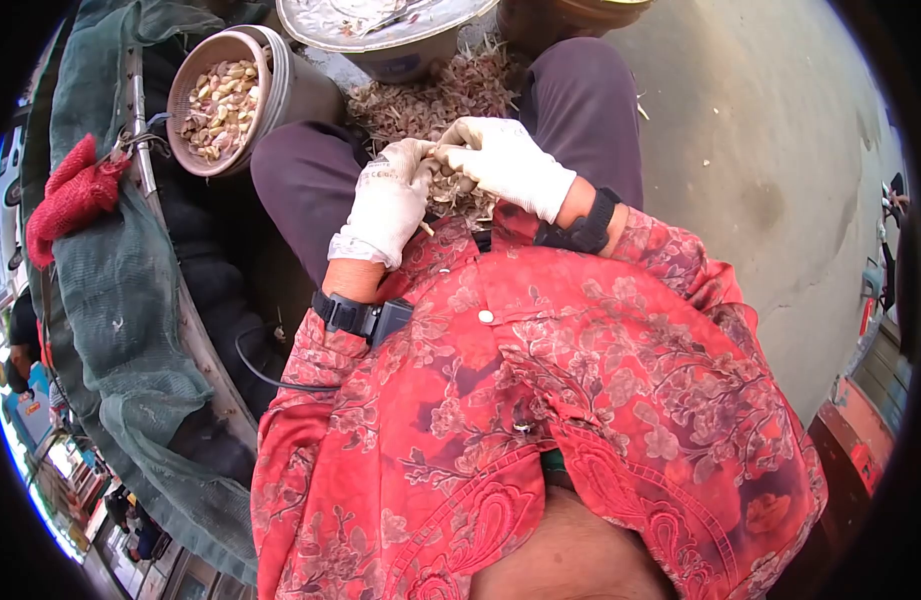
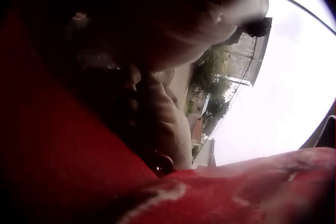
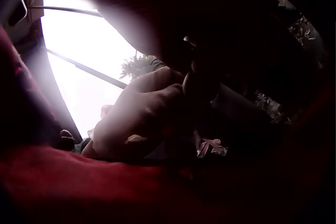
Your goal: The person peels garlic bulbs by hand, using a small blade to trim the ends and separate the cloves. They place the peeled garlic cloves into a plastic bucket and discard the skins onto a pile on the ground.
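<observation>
White gloves cover both hands, which meet over the lap in the head view. The left hand [image 1: 388, 195] has its fingers bent inward, pinching a piece of garlic that the gloves mostly hide. From the other side, the right hand [image 1: 512, 165] brings its thumb and fingers to the same spot and grips there too. Just under the fingertips, garlic [image 1: 452, 192] with loose papery skin lies in the lap. Both wrist views are dark; in the right one a pale scrap of garlic skin [image 3: 211, 148] shows below the hands.
Peeled garlic cloves [image 1: 223, 100] fill part of a tilted bucket [image 1: 176, 135] at the left knee. A heap of garlic skins [image 1: 430, 95] lies between the legs, before a wide basin [image 1: 405, 70]. Green netting [image 1: 130, 330] and a red mesh bag [image 1: 75, 200] hang at left.
</observation>
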### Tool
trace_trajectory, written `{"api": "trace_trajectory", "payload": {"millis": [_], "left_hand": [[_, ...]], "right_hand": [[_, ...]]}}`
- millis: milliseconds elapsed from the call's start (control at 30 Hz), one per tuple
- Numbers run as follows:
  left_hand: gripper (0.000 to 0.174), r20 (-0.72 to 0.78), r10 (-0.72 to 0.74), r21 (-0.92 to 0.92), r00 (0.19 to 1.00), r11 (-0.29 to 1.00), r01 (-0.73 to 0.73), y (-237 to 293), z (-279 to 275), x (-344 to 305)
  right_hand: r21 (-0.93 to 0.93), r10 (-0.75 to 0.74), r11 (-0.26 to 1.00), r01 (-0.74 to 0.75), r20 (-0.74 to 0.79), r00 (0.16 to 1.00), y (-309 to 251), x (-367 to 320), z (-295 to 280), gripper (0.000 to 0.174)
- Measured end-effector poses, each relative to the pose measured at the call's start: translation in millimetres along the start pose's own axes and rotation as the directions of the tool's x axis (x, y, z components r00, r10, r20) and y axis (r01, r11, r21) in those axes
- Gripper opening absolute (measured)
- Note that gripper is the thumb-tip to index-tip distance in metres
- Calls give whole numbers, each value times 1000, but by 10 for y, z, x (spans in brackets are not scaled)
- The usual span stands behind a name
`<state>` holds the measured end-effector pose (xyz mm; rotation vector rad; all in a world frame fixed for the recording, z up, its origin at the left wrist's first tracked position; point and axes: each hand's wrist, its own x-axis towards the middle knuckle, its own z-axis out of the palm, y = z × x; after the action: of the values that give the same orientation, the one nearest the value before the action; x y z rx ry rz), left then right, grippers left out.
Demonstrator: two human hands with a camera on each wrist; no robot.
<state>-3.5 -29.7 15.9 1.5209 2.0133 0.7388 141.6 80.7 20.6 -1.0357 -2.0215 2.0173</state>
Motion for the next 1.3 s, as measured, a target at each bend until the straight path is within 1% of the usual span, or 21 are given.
{"api": "trace_trajectory", "payload": {"millis": [100,167,200,267,333,400,433,467,500,533,600,667,767,800,900,967,1033,1133,1200,1233,1300], "left_hand": [[20,40,78,122,996,989,-83,-115,45,-15],[21,40,100,92,994,990,-103,-141,56,-37],[22,38,121,64,992,990,-123,-144,57,-44],[22,27,159,73,987,984,-160,-150,62,-37],[22,17,195,84,981,977,-195,-144,58,-37],[16,9,106,-48,994,993,-105,-124,46,-23],[16,10,105,-49,994,993,-105,-132,63,-31],[15,52,-46,-194,998,980,55,-149,91,-42],[14,114,-188,-326,976,920,216,-151,109,-46],[14,113,-189,-326,976,920,216,-27,53,-33],[15,264,-435,-578,861,643,503,223,-70,-29],[16,284,-455,-603,844,600,526,245,-79,-37],[19,314,-472,-637,823,538,552,258,-122,-41],[20,330,-467,-649,821,519,556,264,-132,-42],[20,353,-479,-602,804,541,587,297,-137,-27],[18,372,-472,-601,799,534,595,290,-136,-26],[17,389,-468,-601,794,524,604,278,-120,-28],[19,346,-452,-597,822,570,564,249,-69,-45],[19,274,-411,-507,870,706,494,201,-23,-60],[19,275,-409,-507,870,707,493,150,21,-69],[19,156,-326,-468,932,807,361,91,67,-80]], "right_hand": [[-27,-24,999,24,17,1000,-38,-12,-28,27],[-161,59,986,-43,92,994,-134,-27,-73,23],[-159,61,986,-46,90,994,-98,-18,-65,23],[-238,-74,967,92,82,994,-8,21,-50,22],[-228,-70,970,86,78,994,-38,18,-65,22],[-219,-67,972,82,75,995,-33,29,-71,22],[-127,-28,991,36,70,997,-5,35,-69,22],[-34,11,999,-9,68,998,17,39,-70,22],[-36,11,999,-8,68,998,23,35,-69,22],[14,55,998,-56,77,996,29,26,-63,22],[64,100,992,-106,89,991,87,28,-48,22],[239,160,953,-187,128,979,180,54,-51,23],[255,210,935,-247,165,964,195,36,-95,24],[287,261,914,-287,127,957,102,31,-119,24],[317,200,921,-228,118,973,-90,-6,-193,28],[392,63,912,-117,150,987,117,79,-117,27],[342,73,932,-122,154,985,53,38,-88,27],[395,23,915,-84,156,987,102,63,-38,27],[298,64,949,-104,141,988,35,27,-44,24],[299,63,949,-103,139,988,10,16,-46,24],[280,62,955,-95,125,990,-25,3,-41,21]]}}
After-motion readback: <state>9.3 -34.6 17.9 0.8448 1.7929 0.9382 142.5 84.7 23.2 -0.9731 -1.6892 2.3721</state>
